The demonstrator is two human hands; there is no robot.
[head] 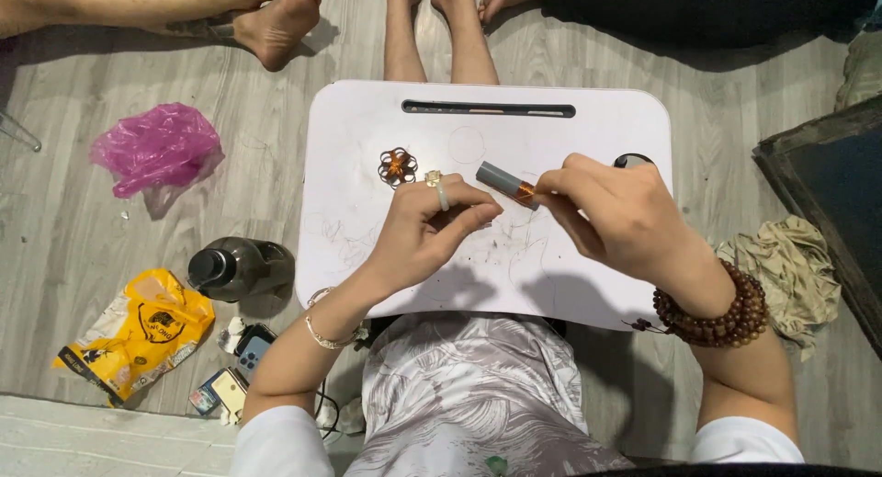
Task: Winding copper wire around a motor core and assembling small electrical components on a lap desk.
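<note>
A: Right hand (611, 215) — what's it got?
B: Fingers pinched round a grey rod (505, 183) wound with copper wire, held above the white lap table (551, 119), mid-board.
A: Left hand (427, 229)?
B: Fingertips closed at the wire's loose end, likely keeping it taut — finished wire flower (397, 166) parked just left.

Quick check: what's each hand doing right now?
Left hand: fingers curled, pinching at the copper wire end; grip unclear.
Right hand: closed on the grey rod wound with that wire.
</note>
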